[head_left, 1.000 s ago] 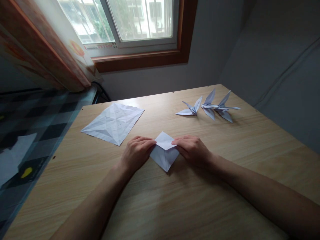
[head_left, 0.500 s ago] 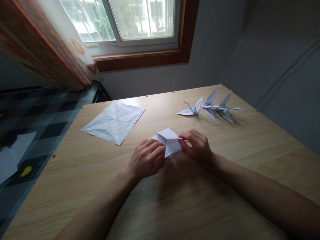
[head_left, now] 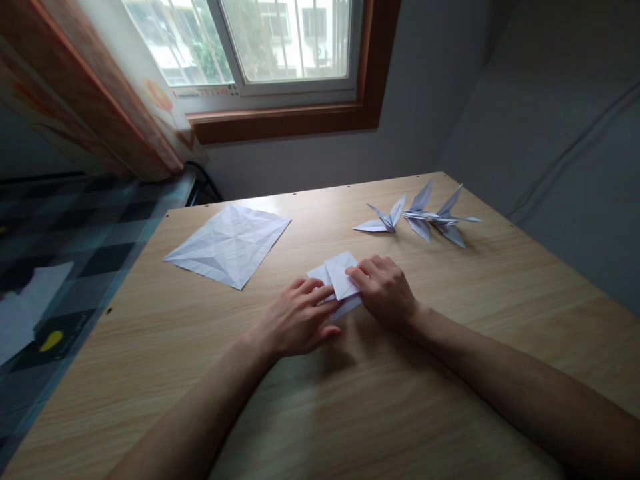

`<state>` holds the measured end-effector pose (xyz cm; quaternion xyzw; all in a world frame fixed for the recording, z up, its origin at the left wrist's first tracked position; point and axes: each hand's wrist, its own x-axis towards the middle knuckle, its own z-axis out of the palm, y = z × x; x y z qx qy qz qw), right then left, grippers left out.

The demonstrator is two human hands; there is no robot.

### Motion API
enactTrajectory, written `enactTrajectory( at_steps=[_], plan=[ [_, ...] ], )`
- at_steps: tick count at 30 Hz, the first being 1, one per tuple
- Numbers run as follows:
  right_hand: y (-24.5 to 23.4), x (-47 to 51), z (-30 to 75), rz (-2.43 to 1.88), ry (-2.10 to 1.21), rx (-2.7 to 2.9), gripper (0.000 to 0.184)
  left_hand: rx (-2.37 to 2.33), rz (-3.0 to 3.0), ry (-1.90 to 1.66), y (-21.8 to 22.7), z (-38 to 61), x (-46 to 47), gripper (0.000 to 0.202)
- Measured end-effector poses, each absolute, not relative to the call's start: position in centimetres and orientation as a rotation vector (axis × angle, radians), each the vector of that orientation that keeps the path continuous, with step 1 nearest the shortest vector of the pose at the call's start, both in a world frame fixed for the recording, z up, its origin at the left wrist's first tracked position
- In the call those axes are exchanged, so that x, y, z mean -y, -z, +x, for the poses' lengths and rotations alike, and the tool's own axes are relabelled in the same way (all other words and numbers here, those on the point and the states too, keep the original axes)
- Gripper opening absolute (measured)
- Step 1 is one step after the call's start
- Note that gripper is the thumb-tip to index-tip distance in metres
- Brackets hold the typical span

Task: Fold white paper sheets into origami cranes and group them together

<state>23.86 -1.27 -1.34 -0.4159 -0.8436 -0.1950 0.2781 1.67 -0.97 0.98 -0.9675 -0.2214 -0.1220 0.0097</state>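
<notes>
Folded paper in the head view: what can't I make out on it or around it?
Head view, all:
Folded paper: lower left covered by left hand; layers beneath hidden by its top flap.
Right hand: its own back hides whether it pinches or presses.
Loose paper, far left: cut by picture edge.
Lettering by yellow shape: too small to read.

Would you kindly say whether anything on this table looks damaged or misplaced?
Nothing stands out: the creased white paper sheet lies open, pointed white paper figures sit to its right, and the left hand and right hand touch folded white paper.
</notes>
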Motion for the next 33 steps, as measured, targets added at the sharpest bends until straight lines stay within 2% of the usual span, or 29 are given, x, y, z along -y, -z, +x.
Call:
enactTrajectory(
  at_steps=[3,7,14,21,27,30,33],
  plan=[
    [1.0,1.3,24.1,-1.085,0.545,2.263,0.016,0.661,-3.038,0.388,-1.0,1.8,1.0,0.047],
    [0.7,1.4,24.5,-1.004,0.555,2.193,0.015,0.668,-3.033,0.377,-1.1,2.0,1.2,0.047],
    [1.0,1.2,24.8,-1.029,0.31,1.985,0.026,0.766,-2.936,0.423,-0.5,2.0,1.3,0.033],
    [0.9,1.3,24.3,-1.051,-0.085,1.759,0.034,0.816,-2.859,0.595,0.2,2.0,1.1,0.033],
    [0.6,0.8,25.1,-0.856,0.043,1.955,0.051,0.853,-2.841,0.734,0.5,2.2,1.1,0.016],
    [-0.2,0.6,25.8,-0.713,0.204,2.195,0.044,0.845,-2.835,0.753,0.4,2.2,1.2,0.014],
    [-1.6,0.7,26.2,-0.643,0.286,2.413,0.023,0.84,-2.828,0.757,0.3,2.2,1.2,0.014]
  ],
)
